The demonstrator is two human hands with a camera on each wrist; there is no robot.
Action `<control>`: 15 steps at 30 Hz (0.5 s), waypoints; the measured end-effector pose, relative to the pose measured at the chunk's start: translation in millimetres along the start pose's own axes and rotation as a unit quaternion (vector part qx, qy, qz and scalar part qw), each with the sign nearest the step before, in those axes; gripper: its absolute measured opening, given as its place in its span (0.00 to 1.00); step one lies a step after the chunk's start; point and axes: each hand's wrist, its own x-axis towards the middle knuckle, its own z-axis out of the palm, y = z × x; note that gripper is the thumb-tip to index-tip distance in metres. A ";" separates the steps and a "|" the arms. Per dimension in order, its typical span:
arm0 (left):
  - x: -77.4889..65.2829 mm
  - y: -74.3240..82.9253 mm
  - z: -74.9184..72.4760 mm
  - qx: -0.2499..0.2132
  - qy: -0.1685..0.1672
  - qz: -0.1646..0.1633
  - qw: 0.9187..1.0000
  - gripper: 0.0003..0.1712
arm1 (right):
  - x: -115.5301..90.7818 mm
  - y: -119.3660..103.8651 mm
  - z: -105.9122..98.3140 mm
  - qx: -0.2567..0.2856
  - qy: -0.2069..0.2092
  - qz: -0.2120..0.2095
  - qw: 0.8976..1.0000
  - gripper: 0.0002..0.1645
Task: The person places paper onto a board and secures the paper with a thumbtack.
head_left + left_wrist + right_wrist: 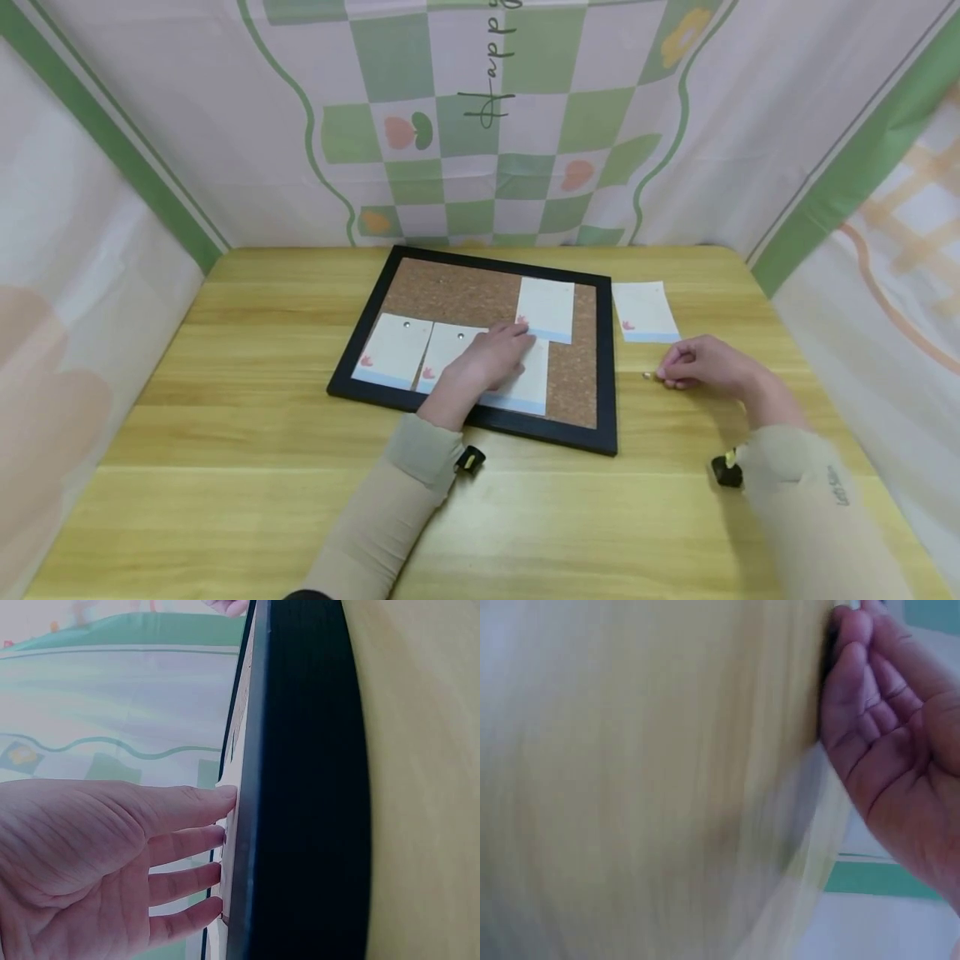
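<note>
My left hand (491, 358) lies over a cork board (450, 287) in a black frame, its fingers extended and fingertips resting on white note cards. In the left wrist view the thumb and fingers reach straight to the board's face. Under that hand is a partly covered card (528, 383); another card (546, 308) lies above it, overlapping its top edge. On the wood table, right of the frame, my right hand (701, 364) has curled fingers, thumb and index tips together. A small silver thumbtack (647, 375) lies just left of these fingertips; I cannot tell whether they pinch another.
Two cards on the board's left carry silver tacks (407, 324) near their top edges. A loose card (647, 312) lies on the table (247, 417) beside the frame's upper right corner. Patterned cloth (465, 183) hangs behind and at both sides.
</note>
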 end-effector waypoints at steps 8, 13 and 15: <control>0.5 -0.8 0.2 0.000 0.000 0.004 1.000 0.29 | -1.5 0.7 6.9 -0.024 0.045 -0.005 0.999 0.15; 0.1 -1.4 -0.6 -0.006 -0.005 0.004 1.000 0.29 | -4.6 4.0 12.2 -0.021 0.083 -0.010 0.996 0.18; 0.1 -1.7 -0.9 -0.007 -0.006 0.004 1.000 0.29 | -5.8 5.6 13.2 -0.010 0.092 -0.010 0.996 0.19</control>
